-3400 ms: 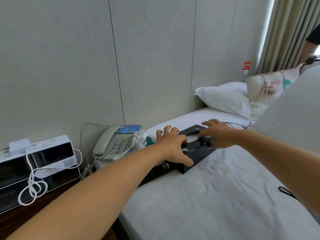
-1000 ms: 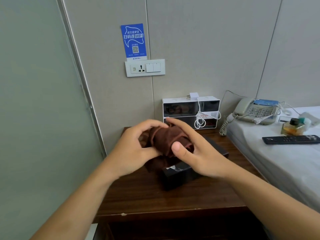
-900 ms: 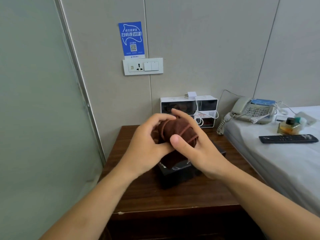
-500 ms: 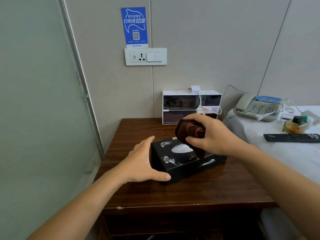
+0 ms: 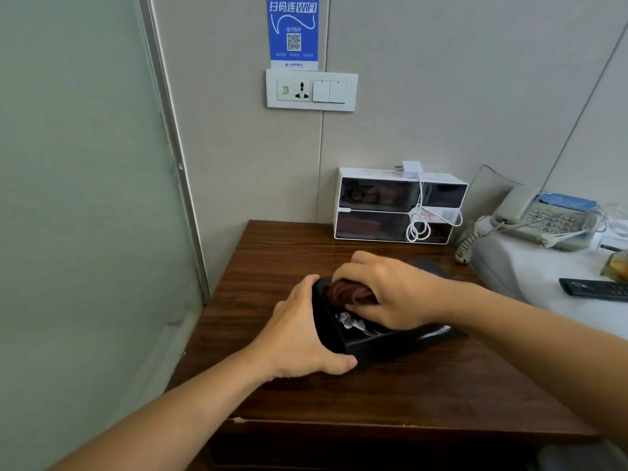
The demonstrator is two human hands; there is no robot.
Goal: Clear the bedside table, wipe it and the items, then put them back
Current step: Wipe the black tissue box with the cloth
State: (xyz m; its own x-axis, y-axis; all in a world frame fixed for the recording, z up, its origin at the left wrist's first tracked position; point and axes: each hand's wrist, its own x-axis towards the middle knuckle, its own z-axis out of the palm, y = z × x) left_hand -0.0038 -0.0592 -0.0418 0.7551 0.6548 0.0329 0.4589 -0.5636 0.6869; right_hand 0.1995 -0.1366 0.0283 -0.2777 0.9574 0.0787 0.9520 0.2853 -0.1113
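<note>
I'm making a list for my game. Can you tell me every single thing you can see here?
bedside table: one, dark brown wood, in the corner by the wall
black box: one, on the table
cloth: one, dark brown, on top of the box
white box: one, dark front panels, at the table's back
charger and cable: one, white, on the white box
telephone: one, grey, on the bed
remote: one, black, on the bed
amber bottle: one, at the right edge
socket panel: one, white, on the wall
WiFi sign: one, blue, above the socket
left hand: grip on the box's left end
right hand: grip on the cloth
</note>
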